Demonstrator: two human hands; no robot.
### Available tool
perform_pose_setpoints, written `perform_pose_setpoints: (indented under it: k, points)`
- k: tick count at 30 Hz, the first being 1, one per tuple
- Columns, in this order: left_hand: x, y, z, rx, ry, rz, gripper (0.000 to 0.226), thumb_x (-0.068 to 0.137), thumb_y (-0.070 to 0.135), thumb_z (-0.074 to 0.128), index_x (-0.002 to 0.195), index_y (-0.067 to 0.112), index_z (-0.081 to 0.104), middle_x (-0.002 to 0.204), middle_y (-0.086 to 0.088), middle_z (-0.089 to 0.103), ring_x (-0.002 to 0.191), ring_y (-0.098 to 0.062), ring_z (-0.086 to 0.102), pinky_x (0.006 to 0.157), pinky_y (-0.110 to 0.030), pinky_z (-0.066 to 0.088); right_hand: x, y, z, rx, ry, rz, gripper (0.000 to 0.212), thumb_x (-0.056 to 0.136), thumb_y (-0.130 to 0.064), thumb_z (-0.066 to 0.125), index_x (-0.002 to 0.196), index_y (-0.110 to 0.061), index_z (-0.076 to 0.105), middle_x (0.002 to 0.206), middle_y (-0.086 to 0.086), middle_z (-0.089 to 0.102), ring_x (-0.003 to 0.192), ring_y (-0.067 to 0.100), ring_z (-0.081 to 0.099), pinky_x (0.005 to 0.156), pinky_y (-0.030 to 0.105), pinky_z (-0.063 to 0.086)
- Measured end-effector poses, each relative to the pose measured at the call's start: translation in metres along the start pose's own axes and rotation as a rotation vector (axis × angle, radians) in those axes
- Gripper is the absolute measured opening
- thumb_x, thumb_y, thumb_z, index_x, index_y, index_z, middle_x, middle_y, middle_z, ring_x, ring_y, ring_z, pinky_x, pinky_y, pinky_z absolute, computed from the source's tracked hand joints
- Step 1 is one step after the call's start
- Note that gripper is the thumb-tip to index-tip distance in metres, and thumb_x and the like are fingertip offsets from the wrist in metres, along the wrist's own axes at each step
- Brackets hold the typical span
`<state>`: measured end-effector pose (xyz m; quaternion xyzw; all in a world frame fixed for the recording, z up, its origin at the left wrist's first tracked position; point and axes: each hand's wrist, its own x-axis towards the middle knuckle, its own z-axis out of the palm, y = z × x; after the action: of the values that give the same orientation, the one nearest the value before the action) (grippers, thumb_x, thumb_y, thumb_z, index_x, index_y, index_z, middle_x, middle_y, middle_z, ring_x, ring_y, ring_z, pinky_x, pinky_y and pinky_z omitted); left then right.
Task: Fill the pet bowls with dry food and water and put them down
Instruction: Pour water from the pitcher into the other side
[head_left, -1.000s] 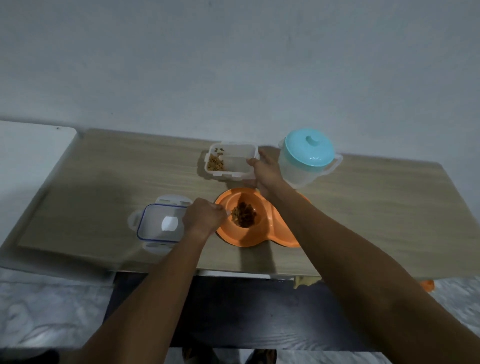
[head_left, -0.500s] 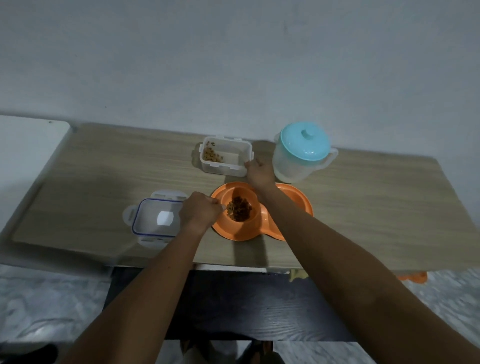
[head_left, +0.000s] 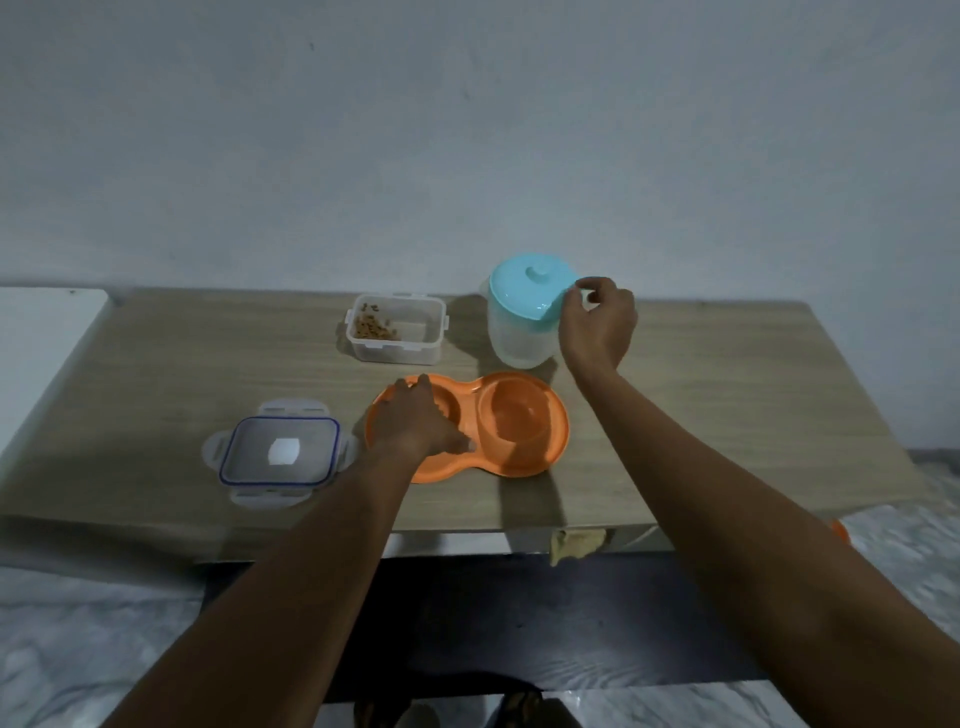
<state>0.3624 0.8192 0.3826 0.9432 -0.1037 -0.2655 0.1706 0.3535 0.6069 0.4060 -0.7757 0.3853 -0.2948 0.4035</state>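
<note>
Your right hand (head_left: 597, 325) is up at the water jug (head_left: 522, 317), at the back right of the table (head_left: 727, 395). Fingers curled, thumb and forefinger pinched at the right edge of the jug's turquoise lid (head_left: 527, 285), where the handle seems to sit; the handle itself is hidden behind the hand, so whether you have a closed grip on it cannot be told. The jug stands upright, lid on.

Your left hand (head_left: 415, 418) lies palm down, fingers spread, over the left well of the orange double bowl (head_left: 519, 431). It rests on the bowl and holds nothing; the well's contents are covered by the hand. The right well is in view and looks dry.

Bowl position: near the front edge, centre of table, long axis running left to right. The open kibble container (head_left: 396, 335) sits just behind its left half with some kibble left in it; the container's lid (head_left: 279, 449) lies flat to the left of the bowl, apart from it.

Key relation: the empty right well lies directly in front of the jug, toward you, just beside its base. The right hand is the nearer one and already on the jug.

Judgement: the water step is in hand. The jug need only tip forward and down, toward you. The left hand is placed to steady the bowl
</note>
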Motion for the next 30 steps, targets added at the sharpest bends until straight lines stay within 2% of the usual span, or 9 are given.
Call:
perform_pose_setpoints:
  k: [2, 4, 8, 10, 14, 16, 21, 25, 30]
  points:
    - [0.0, 0.006, 0.004, 0.1, 0.002, 0.0, 0.126, 0.061, 0.041, 0.091, 0.158, 0.017, 0.014, 0.163, -0.01, 0.017, 0.147, -0.031, 0.026, 0.112, -0.044, 0.033, 0.018, 0.009, -0.001, -0.08, -0.152, 0.043, 0.051, 0.092, -0.054, 0.054, 0.132, -0.022, 0.061, 0.137, 0.008, 0.055, 0.128, 0.027, 0.051, 0.104, 0.043, 0.047]
    - [0.002, 0.007, 0.008, 0.12, 0.027, -0.004, 0.124, 0.06, 0.036, 0.092, 0.157, 0.019, 0.017, 0.162, -0.01, 0.021, 0.146, -0.031, 0.03, 0.111, -0.044, 0.035, 0.032, 0.015, 0.0, -0.065, -0.27, 0.06, 0.064, 0.09, -0.064, 0.054, 0.134, -0.017, 0.058, 0.139, 0.009, 0.053, 0.127, 0.027, 0.053, 0.102, 0.042, 0.047]
    - [0.005, 0.008, 0.01, 0.085, 0.044, -0.038, 0.124, 0.057, 0.031, 0.094, 0.156, 0.021, 0.021, 0.159, -0.008, 0.028, 0.144, -0.03, 0.032, 0.109, -0.045, 0.036, 0.043, 0.023, -0.003, 0.038, -0.381, 0.161, 0.065, 0.082, -0.068, 0.064, 0.109, -0.008, 0.064, 0.106, 0.003, 0.064, 0.093, 0.02, 0.061, 0.071, 0.03, 0.044]
    - [0.006, 0.011, 0.01, 0.082, 0.054, -0.048, 0.124, 0.056, 0.029, 0.095, 0.156, 0.021, 0.022, 0.157, -0.007, 0.031, 0.143, -0.03, 0.033, 0.109, -0.044, 0.037, 0.043, 0.028, -0.006, 0.156, -0.437, 0.214, 0.067, 0.078, -0.067, 0.07, 0.1, -0.004, 0.069, 0.094, 0.004, 0.067, 0.08, 0.017, 0.061, 0.062, 0.026, 0.044]
    - [0.007, 0.013, 0.01, 0.073, 0.054, -0.064, 0.124, 0.056, 0.028, 0.095, 0.156, 0.021, 0.022, 0.158, -0.008, 0.03, 0.143, -0.03, 0.033, 0.11, -0.044, 0.035, 0.041, 0.027, -0.008, 0.308, -0.444, 0.29, 0.042, 0.079, -0.054, 0.078, 0.086, -0.013, 0.071, 0.085, 0.0, 0.068, 0.071, 0.012, 0.058, 0.058, 0.024, 0.044]
    - [0.006, 0.014, 0.011, 0.078, 0.05, -0.064, 0.123, 0.058, 0.027, 0.094, 0.156, 0.019, 0.021, 0.158, -0.009, 0.029, 0.144, -0.031, 0.032, 0.111, -0.044, 0.033, 0.04, 0.026, -0.008, 0.332, -0.433, 0.329, 0.038, 0.079, -0.052, 0.079, 0.086, -0.015, 0.07, 0.085, -0.002, 0.066, 0.07, 0.01, 0.056, 0.058, 0.023, 0.042]
    - [0.006, 0.013, 0.014, 0.067, 0.06, -0.057, 0.123, 0.058, 0.027, 0.094, 0.157, 0.019, 0.021, 0.159, -0.009, 0.027, 0.144, -0.032, 0.032, 0.113, -0.043, 0.033, 0.037, 0.035, -0.02, 0.319, -0.39, 0.362, 0.049, 0.071, -0.055, 0.083, 0.086, -0.01, 0.071, 0.086, 0.001, 0.066, 0.073, 0.015, 0.056, 0.064, 0.029, 0.044]
    - [0.006, 0.011, 0.015, 0.057, 0.068, -0.062, 0.124, 0.056, 0.026, 0.095, 0.156, 0.019, 0.022, 0.159, -0.009, 0.027, 0.144, -0.032, 0.032, 0.114, -0.044, 0.034, 0.039, 0.033, -0.043, 0.258, -0.401, 0.274, 0.085, 0.055, -0.066, 0.083, 0.093, 0.008, 0.069, 0.08, 0.007, 0.064, 0.072, 0.019, 0.055, 0.065, 0.036, 0.042]
    - [0.006, 0.011, 0.016, 0.064, 0.059, -0.067, 0.125, 0.056, 0.027, 0.095, 0.156, 0.02, 0.02, 0.159, -0.009, 0.028, 0.144, -0.032, 0.032, 0.113, -0.045, 0.035, 0.045, 0.018, -0.076, 0.123, -0.457, 0.157, 0.079, 0.05, -0.071, 0.083, 0.073, 0.002, 0.063, 0.071, 0.01, 0.053, 0.067, 0.021, 0.049, 0.062, 0.039, 0.036]
